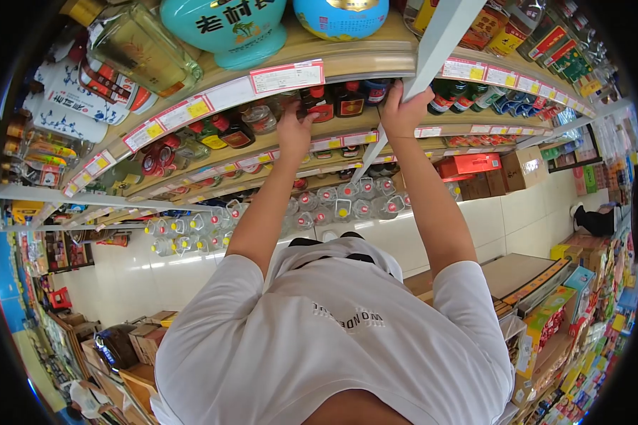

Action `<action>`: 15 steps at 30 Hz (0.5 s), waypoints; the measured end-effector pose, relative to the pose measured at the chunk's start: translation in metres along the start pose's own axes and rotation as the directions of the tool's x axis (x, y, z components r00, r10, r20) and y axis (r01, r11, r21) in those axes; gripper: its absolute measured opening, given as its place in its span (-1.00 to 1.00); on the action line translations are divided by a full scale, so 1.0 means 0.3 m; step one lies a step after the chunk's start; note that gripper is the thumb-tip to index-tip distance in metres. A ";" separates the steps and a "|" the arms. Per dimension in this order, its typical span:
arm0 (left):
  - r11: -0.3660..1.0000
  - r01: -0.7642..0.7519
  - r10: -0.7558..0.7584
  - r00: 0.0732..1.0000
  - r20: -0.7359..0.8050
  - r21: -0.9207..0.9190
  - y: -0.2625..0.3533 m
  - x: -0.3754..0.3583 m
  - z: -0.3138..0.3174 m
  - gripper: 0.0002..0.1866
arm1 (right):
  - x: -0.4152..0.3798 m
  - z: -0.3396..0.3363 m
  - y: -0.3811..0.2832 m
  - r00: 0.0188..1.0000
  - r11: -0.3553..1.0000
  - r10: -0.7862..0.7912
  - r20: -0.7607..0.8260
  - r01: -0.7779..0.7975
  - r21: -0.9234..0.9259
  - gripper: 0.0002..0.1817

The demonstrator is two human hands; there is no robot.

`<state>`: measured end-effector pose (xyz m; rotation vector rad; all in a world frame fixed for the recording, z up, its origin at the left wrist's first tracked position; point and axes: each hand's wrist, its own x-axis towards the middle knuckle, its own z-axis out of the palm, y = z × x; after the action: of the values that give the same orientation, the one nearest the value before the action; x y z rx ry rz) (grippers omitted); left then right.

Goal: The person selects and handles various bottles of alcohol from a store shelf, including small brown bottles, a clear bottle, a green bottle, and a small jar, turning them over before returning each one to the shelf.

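Note:
My left hand (294,132) reaches into the second shelf, its thumb and fingers apart beside a dark bottle with a red cap (319,104). Whether the fingertips touch that bottle is hard to make out. Another dark, red-labelled bottle (349,100) stands just to its right, and a clear glass bottle (259,117) is on the left of the hand. My right hand (406,111) is wrapped around the white shelf post (443,39), close to a blue-labelled bottle (376,91).
Above the hands, a large turquoise bottle (223,28) and a round blue bottle (342,15) stand on the top shelf. Price labels (287,76) line the shelf edges. Several clear jugs (344,207) stand on the floor below. Boxes (524,170) sit at the right; another person's shoe (578,212) shows there.

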<state>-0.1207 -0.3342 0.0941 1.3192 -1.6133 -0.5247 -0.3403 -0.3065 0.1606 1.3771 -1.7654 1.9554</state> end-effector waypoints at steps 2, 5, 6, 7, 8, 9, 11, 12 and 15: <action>0.999 -0.015 0.015 1.000 -0.004 -0.030 0.017 -0.006 -0.008 -0.47 | -0.003 -0.001 -0.001 1.000 1.000 0.023 0.010 -0.023 0.003 -0.48; 0.982 -0.174 0.180 0.980 -0.080 0.081 0.019 -0.023 -0.024 -0.50 | 0.001 -0.011 -0.021 1.000 0.998 -0.002 0.022 0.004 -0.067 -0.46; 0.951 -0.253 0.275 0.954 -0.116 0.178 0.019 -0.026 -0.033 -0.53 | 0.003 -0.013 -0.025 1.000 0.996 -0.008 0.027 0.011 -0.090 -0.44; 0.905 -0.323 0.370 0.918 -0.140 0.275 0.019 -0.030 -0.041 -0.55 | 0.002 -0.015 -0.030 0.999 0.997 0.009 0.033 -0.007 -0.077 -0.44; 0.950 -0.229 0.265 0.950 -0.162 0.212 0.018 -0.048 -0.059 -0.54 | 0.001 -0.017 -0.034 0.999 0.998 0.028 0.039 -0.025 -0.065 -0.44; 0.981 -0.132 0.157 0.972 -0.177 0.145 0.039 -0.070 -0.097 -0.54 | 0.003 -0.017 -0.035 0.998 0.998 0.045 0.044 -0.043 -0.053 -0.44; 0.999 0.046 -0.040 0.977 -0.211 0.025 0.081 -0.065 -0.172 -0.51 | 0.007 -0.011 -0.027 1.000 0.999 -0.010 0.013 0.011 -0.031 -0.48; 0.992 0.127 -0.129 0.964 -0.232 -0.026 0.104 -0.051 -0.219 -0.48 | 0.004 -0.009 -0.022 0.999 0.999 -0.034 -0.002 0.034 -0.022 -0.50; 0.957 0.268 -0.286 0.934 -0.216 -0.109 0.145 -0.017 -0.302 -0.40 | 0.005 -0.004 -0.007 0.999 0.998 -0.049 -0.005 0.048 -0.027 -0.50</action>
<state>-0.0650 -0.2946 0.1681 1.5001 -1.2128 -0.5753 -0.3403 -0.3055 0.1634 1.3908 -1.7323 1.9026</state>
